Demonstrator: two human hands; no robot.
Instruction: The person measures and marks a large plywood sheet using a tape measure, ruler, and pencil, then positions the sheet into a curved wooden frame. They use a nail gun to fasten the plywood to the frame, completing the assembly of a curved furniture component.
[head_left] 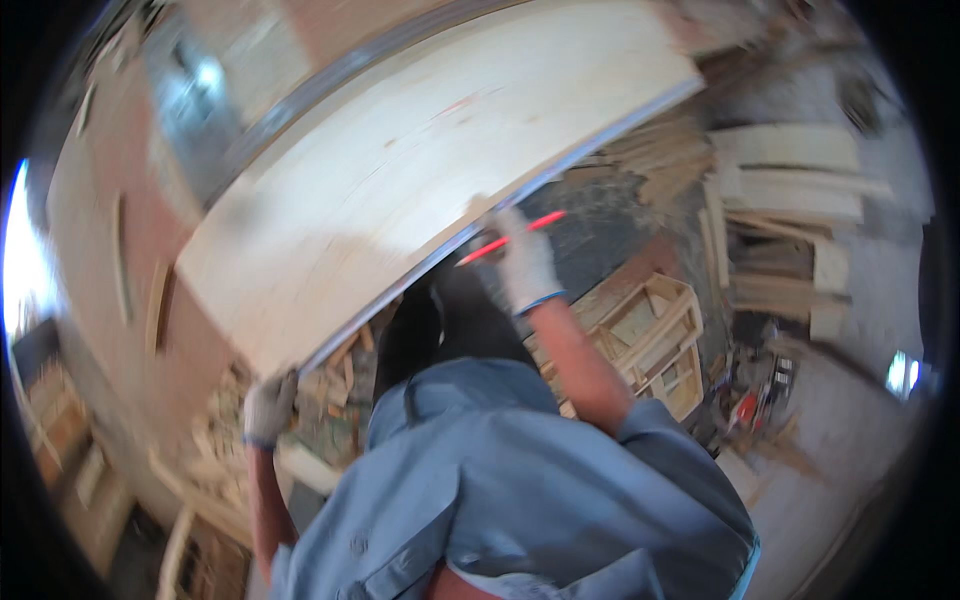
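The left forearm rises almost straight from the lower edge, and its gloved left hand (268, 410) is at the board's near left corner, fingers bent there; blur hides whether they clamp it. The right forearm slants up and leftward from the grey-blue sleeve, the right hand (527, 262) reaching farther out to the middle of the near edge. Its fingers are closed on a red pencil (512, 238) lying across the hand, its pale tip pointing left and slightly back toward the person, its long axis a little flatter than the board's edge. A slatted wooden frame (650, 330) lies to the right of that forearm. Past the hands, the pale wooden board (400, 170) stretches with its long axis from lower left to upper right, a blue-grey strip along its near edge. Beyond, a grey metal bar (310, 88) follows the far edge at roughly the same slant.
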